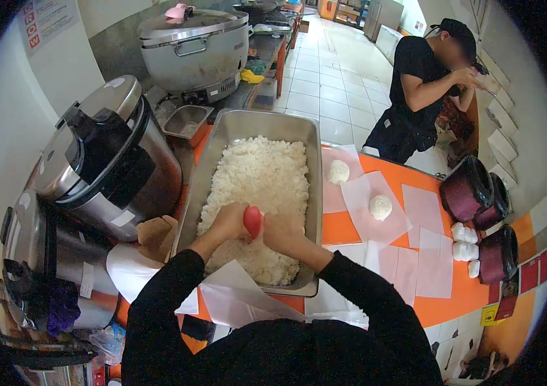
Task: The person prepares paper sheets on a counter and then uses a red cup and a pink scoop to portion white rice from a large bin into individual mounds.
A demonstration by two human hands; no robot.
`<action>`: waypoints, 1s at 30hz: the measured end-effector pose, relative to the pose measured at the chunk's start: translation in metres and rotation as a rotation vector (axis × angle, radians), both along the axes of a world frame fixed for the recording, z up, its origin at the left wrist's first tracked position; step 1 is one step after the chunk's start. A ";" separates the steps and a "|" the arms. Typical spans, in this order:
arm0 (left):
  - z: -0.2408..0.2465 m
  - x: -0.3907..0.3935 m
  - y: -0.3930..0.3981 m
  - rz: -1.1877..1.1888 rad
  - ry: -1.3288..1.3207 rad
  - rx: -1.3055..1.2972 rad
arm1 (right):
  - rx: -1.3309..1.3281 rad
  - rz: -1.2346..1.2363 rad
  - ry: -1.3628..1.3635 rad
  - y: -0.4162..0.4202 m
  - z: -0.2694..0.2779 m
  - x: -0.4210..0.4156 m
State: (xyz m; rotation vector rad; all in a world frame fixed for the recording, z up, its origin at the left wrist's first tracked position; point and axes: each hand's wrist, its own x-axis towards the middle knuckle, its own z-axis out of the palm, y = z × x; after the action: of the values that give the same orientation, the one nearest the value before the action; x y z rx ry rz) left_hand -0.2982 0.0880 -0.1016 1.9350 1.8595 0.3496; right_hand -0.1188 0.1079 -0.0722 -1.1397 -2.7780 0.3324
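Note:
A deep steel tray (pixel 320 202) of cooked white rice (pixel 263 169) stands before me. Over the rice, my left hand (pixel 229 223) grips a small red plastic bowl or scoop (pixel 253 222), tilted on edge. My right hand (pixel 284 232) is curled against its right side; whether those fingers hold the bowl or some rice is hidden. Right of the tray, one rounded rice mound (pixel 339 172) sits on a paper sheet (pixel 350 157). A second rice mound (pixel 380 207) rests on another paper sheet (pixel 374 231).
More paper sheets (pixel 420 207) lie on the orange table (pixel 466 301). Dark red containers (pixel 466 190) and white packets (pixel 464 234) line its right side. Large steel rice cookers (pixel 124 159) crowd the left; a bigger cooker (pixel 191 53) stands behind. A person (pixel 423 87) in black stands beyond the table.

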 end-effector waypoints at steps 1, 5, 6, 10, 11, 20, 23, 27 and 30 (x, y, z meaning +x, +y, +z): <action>0.005 0.000 0.000 0.000 -0.032 -0.036 | 0.006 -0.002 0.000 -0.003 0.004 0.001; 0.008 -0.011 -0.003 0.119 -0.341 0.083 | 0.000 -0.125 -0.159 0.008 0.027 0.013; 0.018 -0.007 -0.003 0.188 -0.629 0.139 | 0.009 -0.187 -0.242 0.018 0.034 0.024; 0.038 -0.005 0.000 0.230 -1.205 0.109 | 0.020 -0.294 0.162 0.037 0.075 0.071; 0.046 0.002 0.001 0.179 -1.387 0.058 | -0.104 -0.182 0.459 0.052 0.050 0.082; 0.046 0.002 -0.019 0.029 -1.271 0.087 | -0.370 -0.087 0.586 -0.006 0.027 0.033; 0.040 0.005 -0.015 0.128 -1.235 0.045 | -0.390 -0.074 0.479 0.006 0.019 0.036; 0.039 0.005 -0.003 0.166 -0.970 0.082 | -0.101 0.191 0.602 0.051 0.004 0.051; 0.038 -0.006 -0.003 0.106 -0.822 0.125 | -0.131 -0.369 0.241 0.037 0.050 0.049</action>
State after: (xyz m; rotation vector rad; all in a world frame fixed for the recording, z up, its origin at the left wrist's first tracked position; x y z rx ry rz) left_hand -0.3042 0.0852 -0.0637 1.4208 1.3938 1.1193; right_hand -0.0697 0.1448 -0.0226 -1.4974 -2.3103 0.5724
